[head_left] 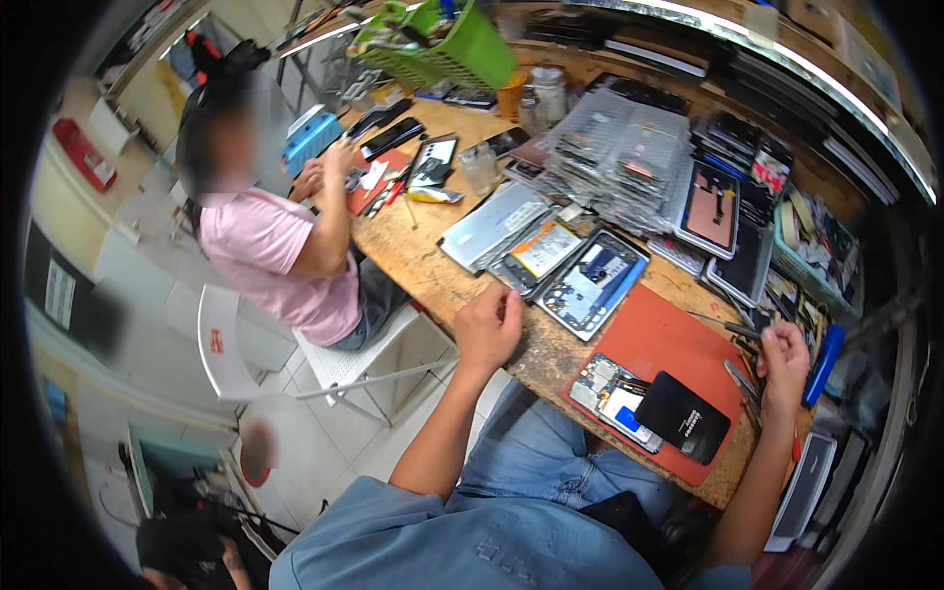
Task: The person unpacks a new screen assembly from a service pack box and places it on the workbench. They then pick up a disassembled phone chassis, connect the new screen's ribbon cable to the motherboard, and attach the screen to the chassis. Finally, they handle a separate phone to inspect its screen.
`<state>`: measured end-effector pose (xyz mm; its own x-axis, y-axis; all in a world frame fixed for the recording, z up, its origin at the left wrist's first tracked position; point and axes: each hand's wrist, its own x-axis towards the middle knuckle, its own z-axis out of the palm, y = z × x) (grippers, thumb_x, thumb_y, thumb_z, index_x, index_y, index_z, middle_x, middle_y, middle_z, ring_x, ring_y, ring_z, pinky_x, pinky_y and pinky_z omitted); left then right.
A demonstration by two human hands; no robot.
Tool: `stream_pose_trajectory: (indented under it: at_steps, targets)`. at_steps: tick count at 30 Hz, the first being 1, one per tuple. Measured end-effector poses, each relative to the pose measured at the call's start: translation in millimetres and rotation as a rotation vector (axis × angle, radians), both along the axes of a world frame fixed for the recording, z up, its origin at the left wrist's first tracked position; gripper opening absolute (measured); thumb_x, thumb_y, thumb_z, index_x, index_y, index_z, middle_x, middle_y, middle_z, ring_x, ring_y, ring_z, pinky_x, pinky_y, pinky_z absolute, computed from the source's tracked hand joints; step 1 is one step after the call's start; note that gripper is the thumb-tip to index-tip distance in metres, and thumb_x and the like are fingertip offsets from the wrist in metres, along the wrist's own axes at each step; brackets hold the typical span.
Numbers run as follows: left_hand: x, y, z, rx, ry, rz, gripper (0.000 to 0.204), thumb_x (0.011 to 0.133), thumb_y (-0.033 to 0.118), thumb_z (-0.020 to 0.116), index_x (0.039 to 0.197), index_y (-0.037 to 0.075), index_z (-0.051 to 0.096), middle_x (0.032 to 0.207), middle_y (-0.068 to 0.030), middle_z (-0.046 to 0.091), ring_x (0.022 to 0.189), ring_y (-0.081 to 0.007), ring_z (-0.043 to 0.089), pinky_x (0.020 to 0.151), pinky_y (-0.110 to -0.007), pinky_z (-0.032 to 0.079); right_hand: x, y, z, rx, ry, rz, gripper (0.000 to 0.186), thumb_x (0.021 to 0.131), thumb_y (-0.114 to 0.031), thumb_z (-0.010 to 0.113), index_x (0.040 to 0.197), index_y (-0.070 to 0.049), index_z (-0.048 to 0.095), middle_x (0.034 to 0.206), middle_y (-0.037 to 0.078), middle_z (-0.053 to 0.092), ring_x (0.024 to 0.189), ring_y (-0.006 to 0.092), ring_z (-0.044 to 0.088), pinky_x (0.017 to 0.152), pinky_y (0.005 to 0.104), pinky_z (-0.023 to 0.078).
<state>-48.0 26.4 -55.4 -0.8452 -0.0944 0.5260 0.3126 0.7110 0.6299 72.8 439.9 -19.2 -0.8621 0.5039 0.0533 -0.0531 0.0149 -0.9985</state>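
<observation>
My left hand (489,324) rests at the table's front edge, fingers curled into a loose fist with nothing visible in it. Beside it lie an opened phone with an orange-and-white battery (547,248) and an opened tablet-like device (592,282) with a blue strip. My right hand (785,359) is closed on a thin, dark, pointed tool (726,323), whose tip points left over the orange mat (649,334). On that mat sits an opened phone with its circuit board bare (602,385). A black back cover (682,418) overlaps the phone's right end.
Bubble-wrapped devices (619,147) are stacked at the back. Phone frames (710,206) and a basket of parts (821,246) stand to the right, near a blue cylinder (824,366). A green basket (447,49) is behind. A co-worker in pink (285,256) sits at the left.
</observation>
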Motion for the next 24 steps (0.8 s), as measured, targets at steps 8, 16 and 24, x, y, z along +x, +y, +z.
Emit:
stream_pose_trajectory:
  at_steps: [8, 16, 24]
  targets:
    - [2, -6, 0, -0.067, -0.005, 0.009, 0.024, 0.101, 0.027, 0.07, 0.087, 0.008, 0.066, 0.068, -0.0109, 0.068, 0.06, -0.0318, 0.069, 0.057, -0.044, 0.051, -5, 3, 2, -0.21, 0.087, -0.043, 0.013, 0.107, -0.016, 0.069, 0.1, -0.008, 0.061, 0.078, -0.008, 0.053, 0.063, 0.0002, 0.046, 0.055, 0.0202, 0.034]
    - [-1, -3, -3, -0.029, 0.023, 0.009, 0.024, 0.099, 0.023, 0.073, 0.084, 0.006, 0.065, 0.063, -0.0101, 0.061, 0.054, -0.0262, 0.06, 0.055, -0.04, 0.046, -11, 5, -9, 0.176, -0.011, -0.171, 0.012, 0.105, -0.009, 0.072, 0.101, -0.006, 0.061, 0.081, -0.004, 0.058, 0.065, 0.0021, 0.052, 0.055, 0.02, 0.041]
    - [-3, -3, -4, -0.022, 0.037, -0.013, 0.024, 0.099, 0.023, 0.073, 0.084, 0.005, 0.065, 0.061, -0.0104, 0.06, 0.052, -0.026, 0.059, 0.054, -0.04, 0.046, -10, 21, -19, -0.051, 0.052, -0.166, 0.01, 0.106, -0.012, 0.07, 0.109, -0.005, 0.064, 0.088, -0.002, 0.062, 0.072, 0.0067, 0.06, 0.064, 0.022, 0.049]
